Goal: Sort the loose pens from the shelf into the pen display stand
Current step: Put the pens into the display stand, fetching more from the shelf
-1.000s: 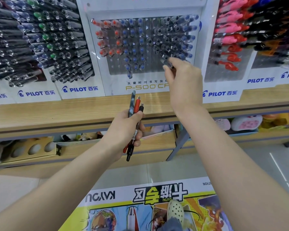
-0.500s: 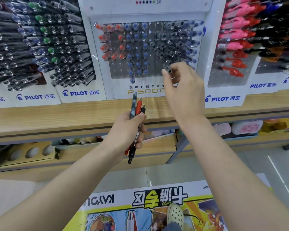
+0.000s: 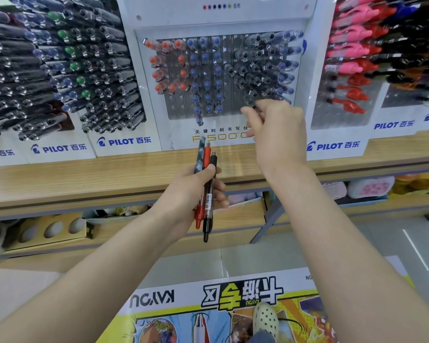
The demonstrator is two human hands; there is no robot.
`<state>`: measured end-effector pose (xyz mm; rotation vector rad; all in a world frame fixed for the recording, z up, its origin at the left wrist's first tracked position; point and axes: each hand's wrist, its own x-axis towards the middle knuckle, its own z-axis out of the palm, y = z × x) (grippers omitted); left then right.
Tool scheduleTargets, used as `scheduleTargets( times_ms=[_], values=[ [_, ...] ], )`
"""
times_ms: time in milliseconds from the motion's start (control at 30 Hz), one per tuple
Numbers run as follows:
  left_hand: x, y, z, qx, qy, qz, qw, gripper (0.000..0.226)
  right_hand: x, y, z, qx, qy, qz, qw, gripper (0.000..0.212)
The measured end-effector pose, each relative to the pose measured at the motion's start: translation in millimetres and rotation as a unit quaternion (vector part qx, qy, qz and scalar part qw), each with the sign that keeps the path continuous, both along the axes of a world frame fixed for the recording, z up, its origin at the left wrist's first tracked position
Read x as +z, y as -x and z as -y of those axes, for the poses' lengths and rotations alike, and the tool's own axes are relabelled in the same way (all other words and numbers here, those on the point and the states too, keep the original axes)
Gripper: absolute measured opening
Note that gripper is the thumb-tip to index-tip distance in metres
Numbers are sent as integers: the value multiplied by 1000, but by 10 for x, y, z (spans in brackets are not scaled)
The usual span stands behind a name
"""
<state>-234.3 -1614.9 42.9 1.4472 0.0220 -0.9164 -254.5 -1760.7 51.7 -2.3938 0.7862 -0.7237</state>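
The white pen display stand (image 3: pixel 223 134) stands on the wooden shelf, its grey slotted panel holding red-, blue- and black-capped pens. My right hand (image 3: pixel 278 134) is raised against the lower right of the panel, under the black-capped pens. Its thumb and fingers pinch the dark end of a pen (image 3: pixel 253 106), and the rest of that pen is hidden by the hand. In front of the shelf edge, my left hand (image 3: pixel 191 191) grips three loose pens upright: a mottled grey-blue pen (image 3: pixel 199 154), a red pen (image 3: pixel 205 157) and a black pen (image 3: pixel 208 219).
More Pilot stands packed with pens flank the middle one: black and green-capped pens at left (image 3: pixel 67 78), pink and red pens at right (image 3: pixel 349 63). The wooden shelf (image 3: pixel 84 179) runs across. Below it sit boxes and soft toys; a printed floor mat (image 3: pixel 233 300) lies underfoot.
My right hand stayed at the lower right of the slotted panel while its fingers shifted; less of the pinched pen shows now, only a dark tip. The left hand kept its three pens still.
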Motion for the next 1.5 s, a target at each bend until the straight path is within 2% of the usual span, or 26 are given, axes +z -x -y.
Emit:
scheduleTargets(
  times_ms=[167,267,367,433,500,567,600,633,700,767,833,900,1033,1167,1300,1500],
  values=[
    [-14,17,37,28,56,-68,996,18,22,199,-71,3,-6,11,1000,31],
    [-40,38,95,41,75,-91,992,18,-36,399,-168,43,-26,-2,999,22],
    [-94,60,150,64,64,-104,990,22,-152,585,-265,118,-158,-63,978,19],
    [-131,92,172,66,47,-96,992,28,-205,688,-301,122,-258,-81,955,15],
    [-150,124,195,65,54,-93,992,31,-198,772,-311,121,-328,-102,931,10],
    [-170,139,221,68,58,-90,992,35,-205,846,-335,149,-401,-128,895,15],
    [-172,148,237,73,62,-89,991,37,-227,882,-345,164,-403,-140,889,18],
    [-176,158,254,78,68,-87,991,37,-252,913,-343,167,-378,-145,899,19],
    [-159,192,280,81,77,-77,991,35,-318,972,-322,141,-286,-122,940,18],
    [-122,238,297,68,67,-61,994,30,-343,1022,-279,92,-243,-48,964,10],
    [-95,282,306,50,44,-47,997,26,-337,1062,-208,39,-239,44,969,2],
    [-84,308,315,40,10,-25,999,21,-296,1095,-123,2,-216,113,970,4],
    [-66,334,357,40,-4,-29,999,18,-171,1081,20,-11,-136,187,973,6],
    [-50,331,358,31,2,-45,999,15,-86,993,82,-15,-60,213,975,14],
    [-29,300,335,39,-1,-72,997,11,-82,870,105,7,-51,210,976,16],
    [-7,279,292,51,-7,-83,995,15,-103,714,50,18,62,200,978,18]
  ],
)
